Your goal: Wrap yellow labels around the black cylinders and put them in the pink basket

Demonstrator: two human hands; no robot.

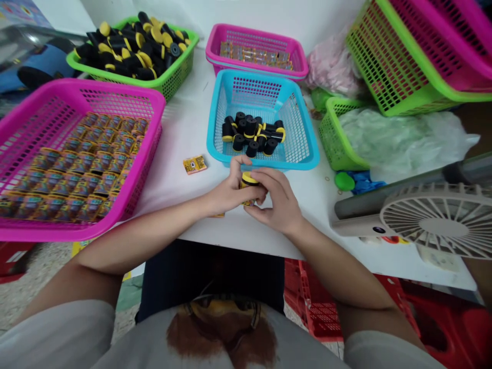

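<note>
Between both hands, over the near part of the white table, is a small black canister with a yellow lid (249,178). My left hand (233,190) is closed round its left side, the index finger bent above. From the right, my right hand (277,200) grips the same canister, and a bit of yellow printed wrap shows below the fingers. Just beyond my hands stands a blue basket (307,148) with several black canisters (251,128) with yellow parts. A stack of yellow printed labels (195,164) lies left of my hands; another yellow edge peeks out under my left wrist.
At left, a pink basket (154,118) holds rows of wrapped canisters (77,169). Behind it, a green basket (180,72) is heaped with black and yellow canisters. A pink basket (215,36) stands at the back. A fan (442,220) and plastic bags (400,138) are at right.
</note>
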